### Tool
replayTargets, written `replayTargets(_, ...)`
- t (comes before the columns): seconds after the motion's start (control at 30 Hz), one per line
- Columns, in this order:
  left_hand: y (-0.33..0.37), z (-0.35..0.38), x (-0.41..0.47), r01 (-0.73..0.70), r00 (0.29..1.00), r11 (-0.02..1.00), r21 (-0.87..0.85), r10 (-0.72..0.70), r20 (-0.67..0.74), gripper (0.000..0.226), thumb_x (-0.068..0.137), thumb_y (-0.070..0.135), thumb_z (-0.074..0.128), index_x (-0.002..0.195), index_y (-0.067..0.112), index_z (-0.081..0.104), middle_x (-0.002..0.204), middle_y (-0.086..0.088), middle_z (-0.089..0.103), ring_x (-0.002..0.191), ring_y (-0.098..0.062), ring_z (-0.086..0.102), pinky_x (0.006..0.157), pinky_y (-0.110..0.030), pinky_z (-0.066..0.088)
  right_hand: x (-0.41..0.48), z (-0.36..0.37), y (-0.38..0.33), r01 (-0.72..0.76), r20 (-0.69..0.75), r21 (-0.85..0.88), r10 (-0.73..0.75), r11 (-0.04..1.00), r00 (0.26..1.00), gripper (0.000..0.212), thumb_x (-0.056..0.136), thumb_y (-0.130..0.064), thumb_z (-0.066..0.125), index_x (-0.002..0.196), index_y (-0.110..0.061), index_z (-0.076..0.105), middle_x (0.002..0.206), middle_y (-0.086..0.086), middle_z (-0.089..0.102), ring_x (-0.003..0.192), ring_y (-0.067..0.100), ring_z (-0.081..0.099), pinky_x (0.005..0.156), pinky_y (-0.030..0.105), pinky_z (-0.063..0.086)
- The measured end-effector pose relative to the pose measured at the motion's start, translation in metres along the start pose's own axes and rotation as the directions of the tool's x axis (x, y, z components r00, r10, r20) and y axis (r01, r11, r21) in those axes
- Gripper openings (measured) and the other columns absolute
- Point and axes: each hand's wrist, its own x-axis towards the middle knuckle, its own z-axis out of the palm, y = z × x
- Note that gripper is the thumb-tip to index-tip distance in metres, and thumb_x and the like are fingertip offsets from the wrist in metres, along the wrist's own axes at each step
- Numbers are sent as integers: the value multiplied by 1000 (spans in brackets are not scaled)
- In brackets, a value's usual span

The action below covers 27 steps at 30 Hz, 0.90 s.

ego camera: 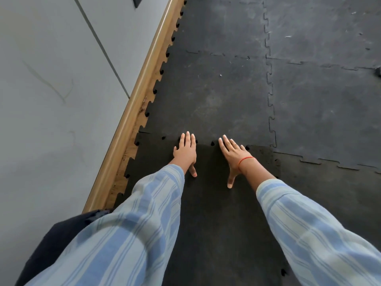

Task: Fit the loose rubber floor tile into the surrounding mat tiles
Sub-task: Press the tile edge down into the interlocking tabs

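The loose black rubber tile (214, 203) lies in front of me, darker than the grey, dusty mat tiles (210, 96) around it. Its far toothed edge meets the tile ahead along a seam where small gaps still show between the teeth. My left hand (185, 153) lies flat, palm down, on that far edge, fingers pointing forward over the seam. My right hand (232, 156), with a red thread on the wrist, also presses flat on the edge a little to the right, fingers spread. Neither hand holds anything.
A wooden skirting strip (132, 112) runs diagonally along the left, against a grey wall (51, 79). The mats' jigsaw teeth face it with bare wood floor showing between. More interlocked grey tiles (321, 112) cover the floor to the right and ahead.
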Motion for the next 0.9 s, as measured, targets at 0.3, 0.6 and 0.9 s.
replayTargets(0.3,-8,2,4,-61,998,998,11,61,3,145,62,37,88,146,9,-27,155,-9,-32,143,-29,-27,117,-52,9,10,-9,-19,-86,11,-90,88,992,996,156,46,-30,97,152,-1,-13,160,11,-7,149,34,1,119,50,21)
replayTargets(0.6,-11,1,-12,-131,989,991,40,134,-65,143,58,41,89,151,9,-15,162,-5,-12,147,-26,-15,114,-54,19,-5,2,-16,-105,-50,33,107,994,993,156,42,-44,95,153,-1,-6,158,14,8,145,32,16,116,45,31)
replayTargets(0.9,-13,6,3,-128,992,984,122,127,17,145,60,48,86,148,10,-23,157,-6,-29,146,-29,-20,115,-53,16,-3,17,-26,-173,-8,-14,173,985,985,159,45,-74,79,152,-6,-16,161,9,-20,149,27,-16,121,50,4)
